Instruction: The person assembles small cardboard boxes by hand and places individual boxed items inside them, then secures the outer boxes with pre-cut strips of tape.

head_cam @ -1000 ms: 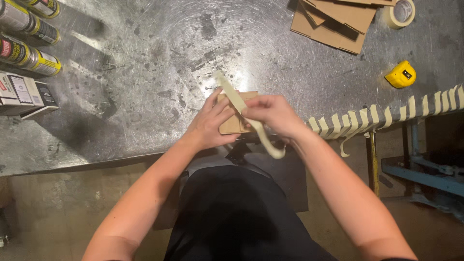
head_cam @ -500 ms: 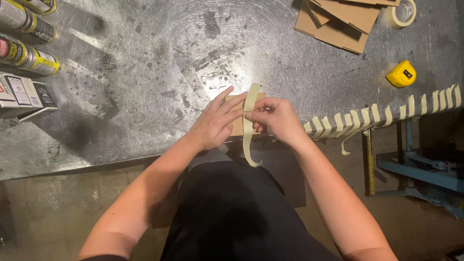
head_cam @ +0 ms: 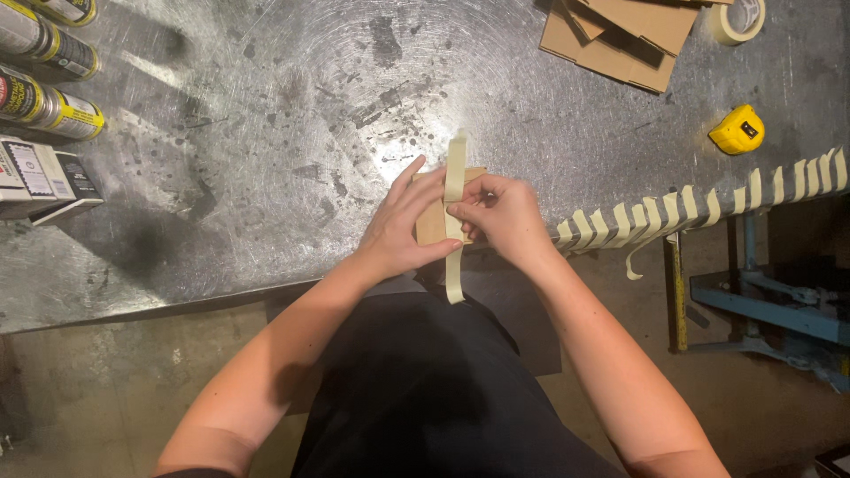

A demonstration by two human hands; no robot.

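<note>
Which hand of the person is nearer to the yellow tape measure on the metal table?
The right hand. It is at the cardboard piece, on the side toward the yellow tape measure. The left hand is farther away, on the opposite side.

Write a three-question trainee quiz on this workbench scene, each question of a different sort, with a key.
1. True or false: the strip of masking tape lies across the small cardboard piece held between the left hand and the right hand.
2. Where do the spare tape strips hang? A) along the edge of the metal table B) from the tape roll C) on the cans
3. Fill in: the tape measure is coloured ____.

Key: 1 true; 2 A; 3 yellow.
</note>
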